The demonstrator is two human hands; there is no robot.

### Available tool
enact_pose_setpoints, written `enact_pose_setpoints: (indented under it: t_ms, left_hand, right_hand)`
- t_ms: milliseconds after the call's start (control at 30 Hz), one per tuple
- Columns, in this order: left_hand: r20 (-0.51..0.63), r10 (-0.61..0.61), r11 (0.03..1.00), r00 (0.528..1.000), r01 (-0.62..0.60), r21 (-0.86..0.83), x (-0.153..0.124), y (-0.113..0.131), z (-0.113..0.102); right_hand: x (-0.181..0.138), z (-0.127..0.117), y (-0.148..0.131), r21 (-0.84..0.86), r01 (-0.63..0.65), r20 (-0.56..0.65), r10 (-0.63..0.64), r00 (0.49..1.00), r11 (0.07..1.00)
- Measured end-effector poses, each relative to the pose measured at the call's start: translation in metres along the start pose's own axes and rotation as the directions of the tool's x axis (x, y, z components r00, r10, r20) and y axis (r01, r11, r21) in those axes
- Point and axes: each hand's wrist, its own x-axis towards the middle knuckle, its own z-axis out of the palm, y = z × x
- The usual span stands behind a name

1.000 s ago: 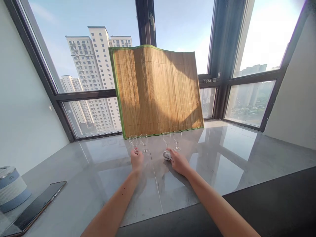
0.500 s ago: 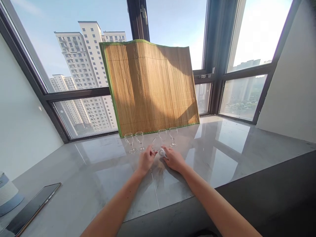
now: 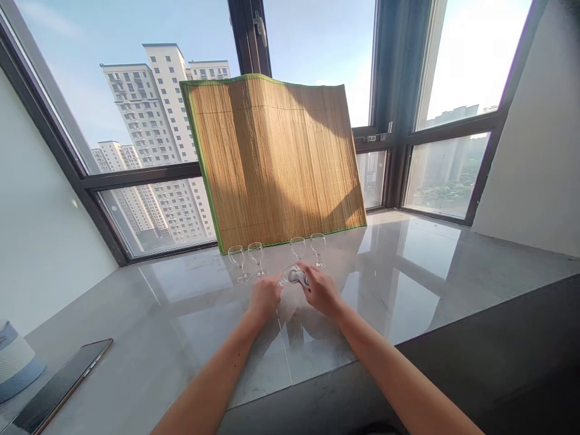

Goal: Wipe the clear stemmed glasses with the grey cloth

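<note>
Now holding a tipped glass (image 3: 287,273) low over the worktop (image 3: 408,284), mid-row, left hand (image 3: 265,296) having come across from the far-left glass (image 3: 238,261), grip pinching its stem; right hand (image 3: 321,291) grip closing a cloth (image 3: 299,278) against the bowl

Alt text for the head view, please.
The left hand pinches a small glass while the right hand presses a white cloth to it, over a grey counter. Four more glasses stand behind, before a leaning bamboo mat.

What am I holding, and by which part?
The left hand holds a tilted small glass, apparently by its stem; the right hand presses a bunched cloth against it.
</note>
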Motion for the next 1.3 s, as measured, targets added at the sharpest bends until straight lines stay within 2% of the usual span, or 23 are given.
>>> enact_pose_setpoints:
  t_ms: [133, 233, 300, 367, 467, 533, 633, 833, 933, 1033, 1100, 1167, 1300]
  left_hand:
    - [-0.017, 0.058, 0.993, 0.998, -0.056, 0.101, 0.000, -0.003, -0.007]
    - [-0.037, 0.042, 0.993, 0.998, -0.037, 0.115, 0.000, -0.006, -0.009]
    - [-0.055, 0.031, 0.994, 0.998, -0.026, 0.103, 0.000, -0.007, -0.010]
    - [-0.060, 0.059, 0.994, 0.996, -0.053, 0.092, 0.000, -0.007, -0.009]
    - [-0.031, 0.129, 0.989, 0.991, -0.127, 0.077, 0.000, -0.007, -0.006]
    - [-0.012, 0.150, 0.987, 0.989, -0.149, 0.059, 0.000, -0.006, -0.003]
    - [-0.006, 0.145, 0.989, 0.989, -0.145, 0.028, 0.000, -0.006, -0.001]
    - [-0.011, 0.133, 0.989, 0.991, -0.133, -0.061, 0.000, -0.003, -0.004]
    - [-0.059, 0.121, 0.987, 0.991, -0.126, -0.100, 0.000, -0.002, -0.005]
    - [-0.108, 0.085, 0.972, 0.990, -0.106, -0.210, 0.002, -0.003, 0.001]
    - [-0.107, 0.031, 0.934, 0.994, -0.067, -0.351, 0.005, -0.005, 0.009]
    - [-0.048, -0.052, 0.842, 0.997, 0.018, -0.539, 0.008, -0.007, 0.016]
    - [0.116, -0.158, 0.517, 0.981, 0.182, -0.836, 0.012, -0.006, 0.022]
  right_hand:
    - [0.001, -0.004, 0.002, -0.133, -0.068, -0.021, 0.066, 0.998, 0.989]
    - [0.000, -0.007, 0.008, -0.194, -0.197, -0.027, 0.195, 0.980, 0.961]
    - [-0.001, -0.007, 0.013, -0.170, -0.270, -0.019, 0.270, 0.963, 0.948]
    - [-0.001, -0.005, 0.017, -0.055, -0.302, 0.027, 0.304, 0.952, 0.952]
    - [0.000, 0.002, 0.020, 0.211, -0.294, 0.125, 0.272, 0.954, 0.932]
    - [0.000, 0.005, 0.019, 0.396, -0.297, 0.177, 0.245, 0.953, 0.869]
    - [0.000, 0.005, 0.015, 0.612, -0.352, 0.260, 0.239, 0.935, 0.709]
    - [0.003, -0.013, 0.008, 0.756, -0.439, 0.352, 0.264, 0.898, 0.486]
    - [0.004, -0.021, 0.007, 0.787, -0.434, 0.322, 0.307, 0.896, 0.439]
    - [0.005, -0.022, 0.009, 0.818, -0.418, 0.289, 0.346, 0.892, 0.396]
    - [0.006, -0.019, 0.013, 0.828, -0.405, 0.243, 0.403, 0.882, 0.387]
    - [0.007, -0.013, 0.018, 0.821, -0.390, 0.162, 0.485, 0.859, 0.417]
    - [0.010, -0.001, 0.028, 0.728, -0.361, -0.026, 0.550, 0.835, 0.583]
